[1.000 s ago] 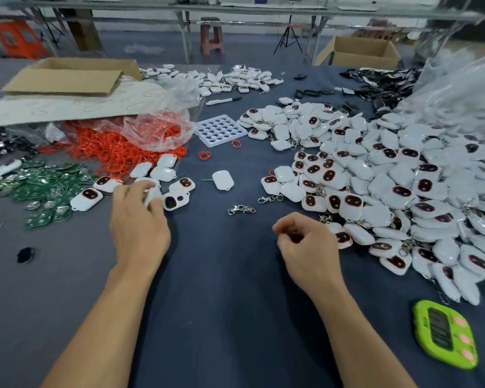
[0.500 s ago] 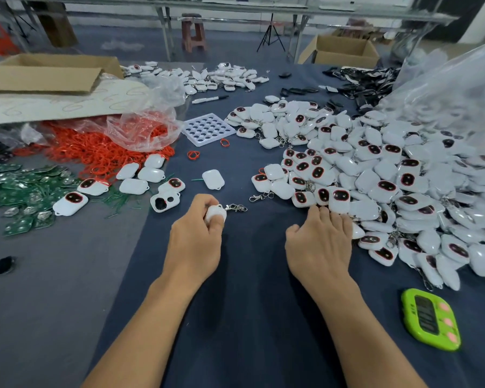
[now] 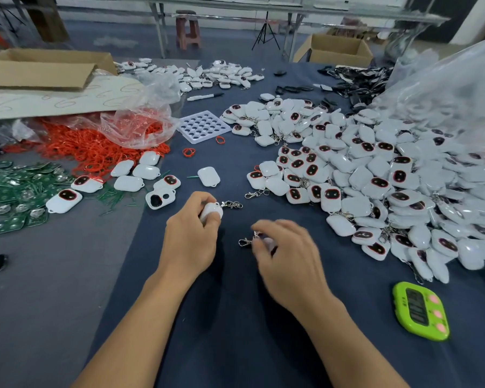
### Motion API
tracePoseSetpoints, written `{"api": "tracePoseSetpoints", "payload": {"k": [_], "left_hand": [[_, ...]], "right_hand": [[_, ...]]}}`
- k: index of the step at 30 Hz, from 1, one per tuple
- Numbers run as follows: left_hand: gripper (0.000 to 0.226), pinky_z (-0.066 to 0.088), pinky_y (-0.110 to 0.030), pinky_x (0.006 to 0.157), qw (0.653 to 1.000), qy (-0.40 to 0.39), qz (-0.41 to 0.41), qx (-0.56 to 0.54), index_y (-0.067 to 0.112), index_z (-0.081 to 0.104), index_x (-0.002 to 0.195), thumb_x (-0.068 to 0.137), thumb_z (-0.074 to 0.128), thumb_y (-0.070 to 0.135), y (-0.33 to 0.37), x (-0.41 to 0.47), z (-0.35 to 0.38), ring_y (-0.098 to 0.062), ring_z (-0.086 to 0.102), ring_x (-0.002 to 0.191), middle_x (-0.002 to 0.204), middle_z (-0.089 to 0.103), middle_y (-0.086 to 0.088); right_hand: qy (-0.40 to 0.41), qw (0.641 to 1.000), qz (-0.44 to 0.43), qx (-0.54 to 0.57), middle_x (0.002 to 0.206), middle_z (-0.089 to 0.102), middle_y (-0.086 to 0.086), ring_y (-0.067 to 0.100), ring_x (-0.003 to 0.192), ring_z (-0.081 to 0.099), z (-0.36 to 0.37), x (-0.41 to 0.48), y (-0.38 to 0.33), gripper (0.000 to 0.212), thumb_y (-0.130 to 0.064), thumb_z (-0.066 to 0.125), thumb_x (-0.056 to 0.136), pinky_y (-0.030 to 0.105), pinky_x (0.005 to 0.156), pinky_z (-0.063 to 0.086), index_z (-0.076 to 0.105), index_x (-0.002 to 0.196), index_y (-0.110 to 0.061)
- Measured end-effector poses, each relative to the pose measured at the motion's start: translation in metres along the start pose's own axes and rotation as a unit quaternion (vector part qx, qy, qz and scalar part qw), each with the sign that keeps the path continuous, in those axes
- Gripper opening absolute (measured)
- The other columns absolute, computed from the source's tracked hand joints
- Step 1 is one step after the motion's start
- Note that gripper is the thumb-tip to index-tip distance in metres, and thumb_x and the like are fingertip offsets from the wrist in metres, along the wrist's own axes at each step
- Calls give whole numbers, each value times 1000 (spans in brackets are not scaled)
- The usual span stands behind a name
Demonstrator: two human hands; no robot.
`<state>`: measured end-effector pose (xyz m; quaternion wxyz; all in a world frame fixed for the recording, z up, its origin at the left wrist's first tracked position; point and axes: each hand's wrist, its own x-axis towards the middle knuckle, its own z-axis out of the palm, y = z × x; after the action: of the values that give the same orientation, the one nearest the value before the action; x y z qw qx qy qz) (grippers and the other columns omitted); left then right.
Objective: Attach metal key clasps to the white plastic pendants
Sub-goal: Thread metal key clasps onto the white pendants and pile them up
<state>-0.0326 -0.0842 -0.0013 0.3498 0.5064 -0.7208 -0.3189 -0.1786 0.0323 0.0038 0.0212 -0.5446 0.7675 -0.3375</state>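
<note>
My left hand (image 3: 189, 236) grips a white plastic pendant (image 3: 212, 211) near the middle of the table. A metal key clasp (image 3: 231, 204) lies on the cloth just right of that pendant, touching or nearly touching it. My right hand (image 3: 287, 254) is blurred and pinches a second metal clasp (image 3: 245, 241) that sticks out to its left. Something white shows under its fingers; I cannot tell what. Another loose clasp (image 3: 254, 194) lies further back. A large heap of white pendants (image 3: 375, 175) with dark windows fills the right side.
Loose white pendants (image 3: 136, 175) lie at left beside green circuit boards (image 3: 14, 189) and red rings (image 3: 95, 147) spilling from a plastic bag. A white hole tray (image 3: 202, 126) and a marker (image 3: 205, 96) sit behind. A green timer (image 3: 419, 310) is near right.
My left hand carried a pendant from the left group to the centre beside a clasp. My right hand reached into the heap, then drew back left with a clasp pinched.
</note>
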Motion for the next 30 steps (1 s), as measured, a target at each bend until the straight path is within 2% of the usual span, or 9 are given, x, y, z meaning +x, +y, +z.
{"api": "tracePoseSetpoints", "payload": {"k": [3, 6, 10, 13, 17, 21, 23, 26, 30], "left_hand": [[10, 39, -19, 60, 1000, -4, 0, -4, 37, 57, 97, 97, 55, 27, 1, -1, 0, -3, 59, 79, 79, 66, 15], [10, 40, -20, 61, 1000, -5, 0, -4, 38, 57, 97, 97, 55, 28, 2, -1, 0, -2, 59, 80, 83, 65, 20], [10, 40, -20, 62, 1000, -9, -7, -6, 39, 57, 97, 98, 55, 29, 2, 0, 1, -1, 59, 82, 84, 65, 20], [10, 40, -18, 61, 1000, -9, -13, -4, 40, 57, 97, 98, 55, 29, 2, 0, 1, -1, 59, 82, 86, 65, 21], [11, 42, -7, 59, 1000, -8, -17, -9, 38, 59, 97, 96, 57, 28, 3, 0, -1, 1, 59, 83, 89, 64, 25], [11, 42, -6, 59, 1000, -5, -22, -15, 39, 60, 96, 96, 58, 28, 3, -1, -2, 1, 59, 84, 88, 65, 25], [11, 41, -11, 56, 1000, -6, -21, -10, 40, 59, 96, 96, 57, 30, 2, 0, -1, 0, 59, 84, 89, 65, 25], [9, 40, -18, 60, 1000, -6, -15, -4, 40, 58, 98, 97, 57, 31, 2, 1, 1, 1, 59, 84, 89, 65, 24], [10, 41, -18, 60, 1000, -5, -17, 0, 41, 58, 98, 96, 58, 32, 2, 1, 0, 4, 59, 86, 91, 65, 27]], "right_hand": [[52, 983, 130, -123, 96, 70, 3, 24, 106, 55, -16, 22, 21, 21, -25, 55, 100, 36, 97, 34, 75, 107, -22], [5, 962, 199, -189, 108, 67, 10, 29, 108, 50, -27, 38, 42, 28, -12, 51, 95, 39, 98, 31, 70, 115, -15], [-49, 969, 110, -214, 157, 47, 3, 30, 136, 41, -26, 59, 61, 66, -6, 48, 89, 41, 111, 29, 43, 154, -15], [-97, 971, 62, -212, 165, 34, 2, 27, 153, 24, -26, 88, 77, 72, -6, 49, 89, 44, 123, 21, 33, 159, -16], [-162, 954, 51, -247, 159, 40, 3, 24, 153, 27, -30, 129, 92, 70, -8, 53, 92, 46, 124, 18, 33, 158, -19], [-190, 934, 100, -287, 146, 53, 10, 29, 138, 46, -42, 144, 88, 53, -10, 51, 94, 44, 113, 35, 47, 147, -15], [-190, 917, 57, -345, 129, 62, 8, 29, 122, 56, -45, 130, 81, 32, -13, 51, 93, 41, 103, 39, 58, 124, -16], [-163, 925, -17, -341, 98, 66, 2, 28, 100, 61, -45, 100, 70, 14, -7, 52, 85, 39, 94, 37, 50, 91, -19], [-144, 908, -82, -384, 79, 53, -4, 24, 98, 57, -48, 92, 61, 18, -9, 57, 82, 33, 100, 32, 57, 90, -25]]}}
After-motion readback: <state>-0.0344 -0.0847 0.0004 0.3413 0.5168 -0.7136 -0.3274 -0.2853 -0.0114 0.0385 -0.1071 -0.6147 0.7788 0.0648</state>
